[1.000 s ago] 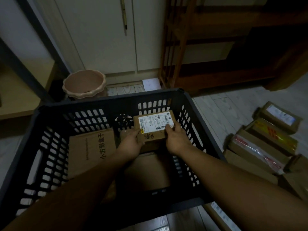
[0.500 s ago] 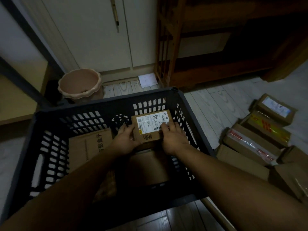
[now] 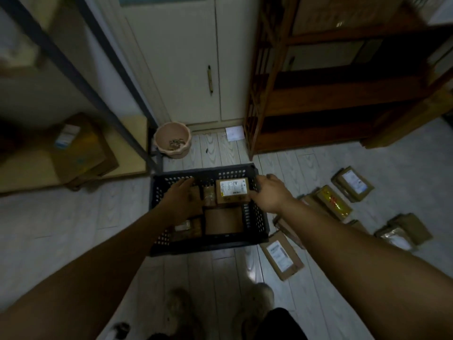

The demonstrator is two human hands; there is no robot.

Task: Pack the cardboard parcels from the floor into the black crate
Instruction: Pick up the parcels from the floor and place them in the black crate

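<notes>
Black crate [image 3: 208, 245] — parcel [image 3: 232, 191] inside — left hand [image 3: 181, 201], right hand [image 3: 268, 192] above.

Both hands have released the labelled parcel [image 3: 232, 191]. It now lies flat in the black crate [image 3: 206, 246], between the hands. The left hand [image 3: 182, 201] is withdrawn to the parcel's left, fingers extended. The right hand [image 3: 268, 192] has shifted over the crate's right rim, fingers relaxed. The head camera now views from higher up.

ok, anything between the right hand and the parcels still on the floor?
Nothing visible. The right hand is over the black crate at its right wall; the floor parcels lie just beyond it, in the open.
</notes>
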